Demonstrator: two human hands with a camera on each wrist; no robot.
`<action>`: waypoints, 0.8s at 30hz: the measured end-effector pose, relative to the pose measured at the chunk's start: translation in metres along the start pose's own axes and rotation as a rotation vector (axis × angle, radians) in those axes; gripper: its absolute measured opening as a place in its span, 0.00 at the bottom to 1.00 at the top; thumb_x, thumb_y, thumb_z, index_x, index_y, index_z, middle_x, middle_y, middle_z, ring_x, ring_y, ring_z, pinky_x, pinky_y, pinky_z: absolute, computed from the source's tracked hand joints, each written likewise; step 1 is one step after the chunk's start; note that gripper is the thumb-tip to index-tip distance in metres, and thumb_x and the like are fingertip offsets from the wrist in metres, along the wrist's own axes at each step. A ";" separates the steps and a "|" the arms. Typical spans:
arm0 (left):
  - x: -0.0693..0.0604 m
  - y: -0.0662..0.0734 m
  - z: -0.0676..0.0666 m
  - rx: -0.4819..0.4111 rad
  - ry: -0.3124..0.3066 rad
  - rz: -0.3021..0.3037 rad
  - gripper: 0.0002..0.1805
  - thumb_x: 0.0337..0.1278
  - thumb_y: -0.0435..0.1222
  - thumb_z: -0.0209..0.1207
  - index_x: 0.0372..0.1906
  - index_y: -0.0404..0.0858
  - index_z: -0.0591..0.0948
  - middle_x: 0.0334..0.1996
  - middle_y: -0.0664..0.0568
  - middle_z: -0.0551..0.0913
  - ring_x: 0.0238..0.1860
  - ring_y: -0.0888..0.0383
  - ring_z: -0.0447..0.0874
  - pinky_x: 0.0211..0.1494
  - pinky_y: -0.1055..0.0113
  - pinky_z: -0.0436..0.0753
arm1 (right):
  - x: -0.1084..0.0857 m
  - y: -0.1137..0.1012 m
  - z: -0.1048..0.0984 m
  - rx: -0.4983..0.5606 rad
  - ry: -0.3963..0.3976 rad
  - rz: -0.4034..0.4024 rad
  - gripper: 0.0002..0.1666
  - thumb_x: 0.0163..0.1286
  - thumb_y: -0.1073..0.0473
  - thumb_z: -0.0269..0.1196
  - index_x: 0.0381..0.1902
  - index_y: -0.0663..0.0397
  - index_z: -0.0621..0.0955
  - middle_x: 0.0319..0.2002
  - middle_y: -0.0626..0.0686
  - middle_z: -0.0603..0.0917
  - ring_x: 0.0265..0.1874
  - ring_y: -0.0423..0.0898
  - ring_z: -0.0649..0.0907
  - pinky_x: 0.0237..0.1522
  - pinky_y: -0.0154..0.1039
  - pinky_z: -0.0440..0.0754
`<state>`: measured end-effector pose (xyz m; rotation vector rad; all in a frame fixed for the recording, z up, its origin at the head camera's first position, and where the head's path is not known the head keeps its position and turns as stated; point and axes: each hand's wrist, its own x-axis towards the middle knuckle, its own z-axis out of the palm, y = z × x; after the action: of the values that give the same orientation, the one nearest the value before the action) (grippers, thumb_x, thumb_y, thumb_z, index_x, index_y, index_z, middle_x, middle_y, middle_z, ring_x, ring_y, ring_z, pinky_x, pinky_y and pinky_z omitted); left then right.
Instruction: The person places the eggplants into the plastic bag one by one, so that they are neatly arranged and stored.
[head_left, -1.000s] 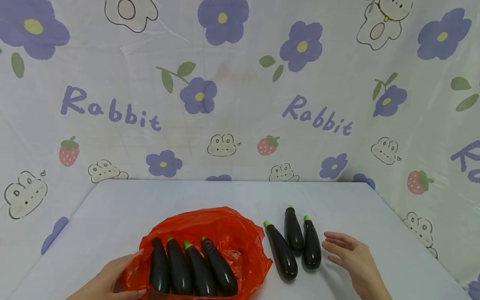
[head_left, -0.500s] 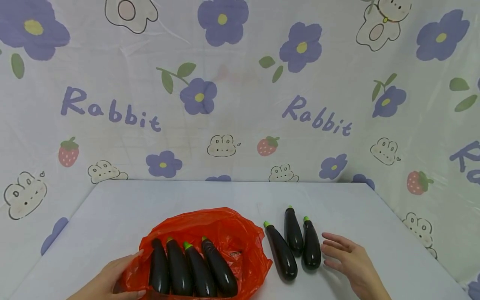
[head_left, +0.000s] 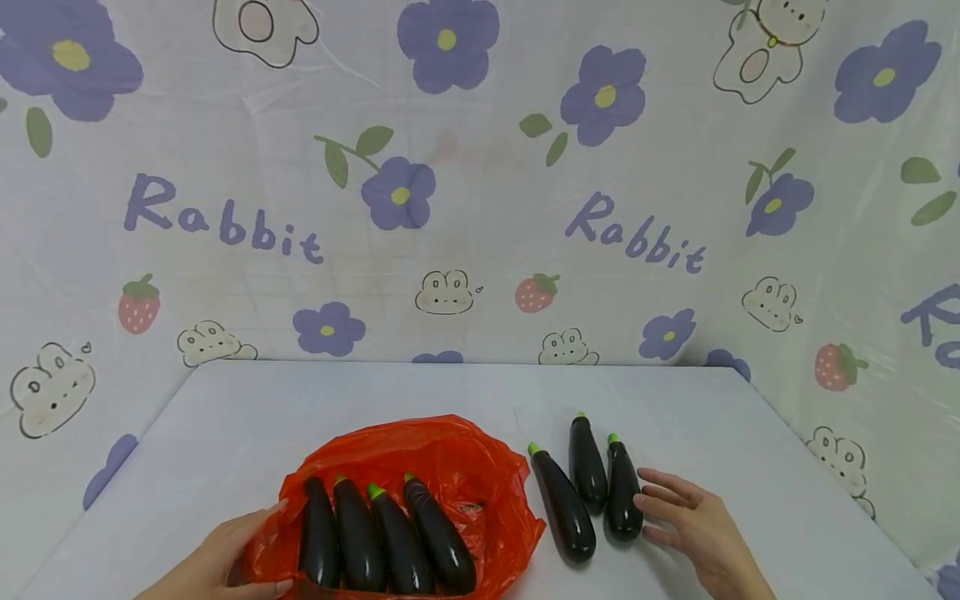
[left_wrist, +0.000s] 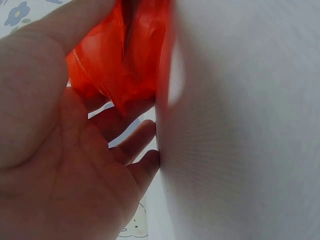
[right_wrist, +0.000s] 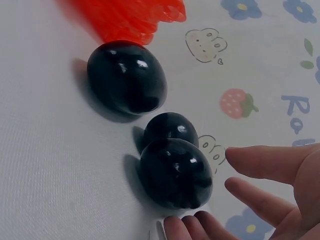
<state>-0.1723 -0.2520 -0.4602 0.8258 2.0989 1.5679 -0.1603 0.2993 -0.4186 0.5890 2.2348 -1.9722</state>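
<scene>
A red plastic bag [head_left: 480, 450] lies with its mouth towards me, and several dark eggplants [head_left: 362, 533] lie side by side inside it. My left hand [head_left: 217, 558] holds the bag's left side between thumb and fingers; the red film [left_wrist: 122, 60] shows between them in the left wrist view. Right of the bag, three more eggplants lie on the table: a left one [head_left: 562, 504], a back one [head_left: 587, 462] and a right one [head_left: 623, 492]. My right hand [head_left: 697, 525] is beside the right one, fingers spread; in the right wrist view its rounded end [right_wrist: 176, 172] lies near the fingertips, not gripped.
The white table [head_left: 225, 417] runs back to a hanging cloth [head_left: 480, 208] printed with flowers, rabbits and strawberries. The table's right edge slants away beyond my right hand.
My right hand has moved slightly left, closer to the right eggplant. The left hand, the bag and the eggplants have stayed in place.
</scene>
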 end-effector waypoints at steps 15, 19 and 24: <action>0.002 0.000 -0.001 -0.034 -0.006 0.007 0.34 0.64 0.30 0.60 0.72 0.33 0.61 0.55 0.41 0.77 0.50 0.48 0.82 0.49 0.60 0.83 | 0.004 0.004 0.005 -0.094 0.007 0.009 0.39 0.62 0.58 0.72 0.69 0.59 0.71 0.66 0.73 0.66 0.55 0.59 0.78 0.48 0.53 0.82; 0.001 0.000 0.001 -0.051 0.002 -0.019 0.33 0.64 0.31 0.60 0.72 0.35 0.62 0.55 0.40 0.77 0.50 0.48 0.82 0.49 0.59 0.83 | 0.004 0.004 0.006 -0.106 0.009 0.010 0.38 0.62 0.58 0.71 0.68 0.59 0.72 0.65 0.72 0.67 0.54 0.57 0.79 0.48 0.52 0.82; 0.000 -0.001 0.002 -0.046 0.008 -0.010 0.33 0.64 0.30 0.61 0.72 0.35 0.62 0.55 0.40 0.77 0.50 0.48 0.82 0.49 0.59 0.83 | 0.003 0.003 0.008 -0.122 0.006 0.014 0.38 0.62 0.57 0.71 0.68 0.59 0.72 0.65 0.72 0.67 0.54 0.59 0.78 0.48 0.53 0.82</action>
<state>-0.1719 -0.2508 -0.4619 0.7938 2.0613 1.6107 -0.1639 0.2926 -0.4233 0.5954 2.3271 -1.8144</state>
